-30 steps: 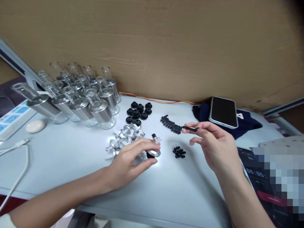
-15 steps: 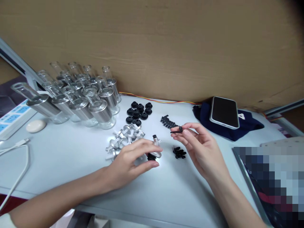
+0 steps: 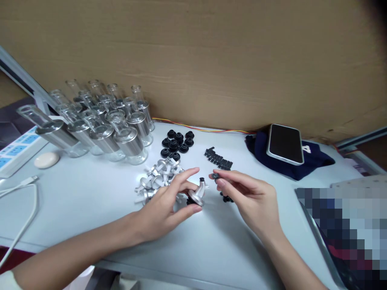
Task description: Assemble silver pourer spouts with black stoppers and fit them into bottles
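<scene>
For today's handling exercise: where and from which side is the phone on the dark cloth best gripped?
Grip the phone across its two long edges, coming from above. It lies flat, screen up, on the dark cloth; its narrow width suits a pinch, and the cloth's give probably lets fingertips get under the edges.

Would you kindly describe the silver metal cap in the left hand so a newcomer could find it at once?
Start at the cluster of glass bottles at the table's back left, then move right to the heap of silver caps. Just right of that heap, the left hand holds one silver cap: the only one lifted and tilted, not lying in the pile.
</scene>
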Action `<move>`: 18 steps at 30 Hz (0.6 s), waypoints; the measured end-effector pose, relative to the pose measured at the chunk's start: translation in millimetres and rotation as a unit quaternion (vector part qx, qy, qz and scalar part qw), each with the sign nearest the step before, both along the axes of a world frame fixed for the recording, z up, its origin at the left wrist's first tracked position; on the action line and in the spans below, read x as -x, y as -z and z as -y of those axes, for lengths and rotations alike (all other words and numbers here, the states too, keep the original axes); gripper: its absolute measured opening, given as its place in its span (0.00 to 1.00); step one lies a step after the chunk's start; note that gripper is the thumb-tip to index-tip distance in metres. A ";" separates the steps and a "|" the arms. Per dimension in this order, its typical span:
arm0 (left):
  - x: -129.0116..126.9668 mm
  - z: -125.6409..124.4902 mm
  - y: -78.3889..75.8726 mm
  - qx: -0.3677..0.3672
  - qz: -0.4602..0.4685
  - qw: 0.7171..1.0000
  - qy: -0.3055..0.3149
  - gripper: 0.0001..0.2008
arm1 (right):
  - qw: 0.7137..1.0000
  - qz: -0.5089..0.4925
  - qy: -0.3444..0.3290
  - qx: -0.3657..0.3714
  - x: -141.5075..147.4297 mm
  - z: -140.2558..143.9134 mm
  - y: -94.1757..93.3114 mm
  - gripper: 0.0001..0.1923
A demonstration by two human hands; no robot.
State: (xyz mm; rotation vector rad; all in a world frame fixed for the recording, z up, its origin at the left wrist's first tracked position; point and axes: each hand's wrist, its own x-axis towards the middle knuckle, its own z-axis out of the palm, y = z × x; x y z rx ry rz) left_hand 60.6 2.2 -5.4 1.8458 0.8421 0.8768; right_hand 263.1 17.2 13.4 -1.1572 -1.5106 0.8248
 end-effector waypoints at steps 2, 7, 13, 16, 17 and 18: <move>0.0 -0.8 -1.6 -0.021 -0.022 0.999 0.011 0.33 | 0.999 0.025 -0.014 -0.015 1.6 1.9 -1.2 0.09; 0.5 -1.5 -5.0 -0.078 -0.054 0.995 0.010 0.33 | 0.998 0.037 -0.040 -0.031 3.1 2.5 -3.2 0.11; -0.1 -0.8 -7.2 -0.114 -0.066 0.991 0.018 0.32 | 0.996 0.033 -0.074 -0.047 1.5 0.8 -3.3 0.14; -0.4 -1.3 -7.4 -0.120 -0.062 0.991 0.022 0.32 | 0.994 0.046 -0.087 -0.054 1.1 1.1 -3.1 0.13; -0.3 -1.6 -7.2 -0.117 -0.057 0.991 0.021 0.32 | 0.993 0.047 -0.093 -0.059 1.2 1.2 -3.1 0.12; -0.3 -1.9 -7.0 -0.112 -0.053 0.992 0.021 0.32 | 0.992 0.045 -0.098 -0.066 1.4 1.2 -3.0 0.12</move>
